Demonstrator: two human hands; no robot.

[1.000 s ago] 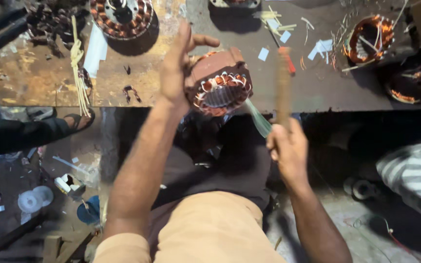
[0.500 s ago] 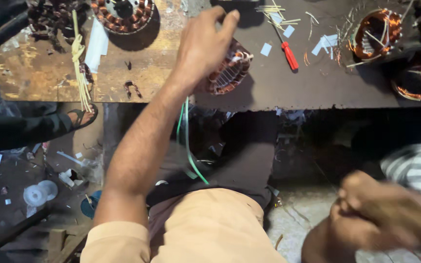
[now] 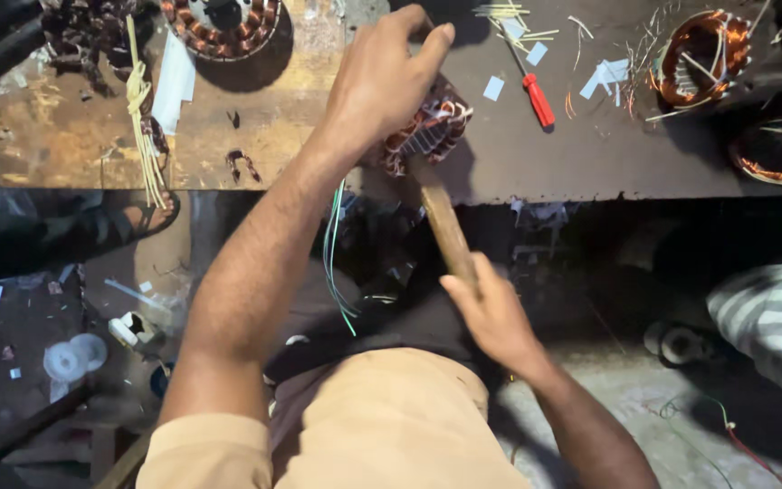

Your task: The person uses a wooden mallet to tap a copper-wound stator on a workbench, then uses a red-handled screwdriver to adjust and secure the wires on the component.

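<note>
Dim workshop, scarred workbench [image 3: 590,163] seen from above, edge running just beyond both hands.

Left hand [image 3: 382,81]: closed loosely over top of motor winding [image 3: 427,131], fingers curled over far rim, palm pressing down. Pinned at bench edge, tilted toward body. Green wires [image 3: 335,263] trailing from it, hanging down beside left forearm.

Right hand [image 3: 491,312]: wrapped tight around near end of wooden handle [image 3: 445,226]. Far end of handle meets or nearly meets near side of winding; exact contact hidden in shadow, tool head not visible.

Handling judgement: winding likely heavy for its bulk, steel core stiff, copper coils and thin leads easily nicked or bent. Best held by outer steel rim, as now, not by coils or wires. Handle rigid, best gripped low for swing control.

Outward: red screwdriver [image 3: 538,100] right of left hand, near paper scraps [image 3: 608,74]. Copper coil [image 3: 699,54] farther right; a second one at right edge. Another winding [image 3: 224,23] beyond left forearm. Pale cord bundle [image 3: 142,118] far left. Sandalled foot [image 3: 128,217] under bench, left of left arm. Striped sleeve [image 3: 771,317], another person's, well right of right hand.
</note>
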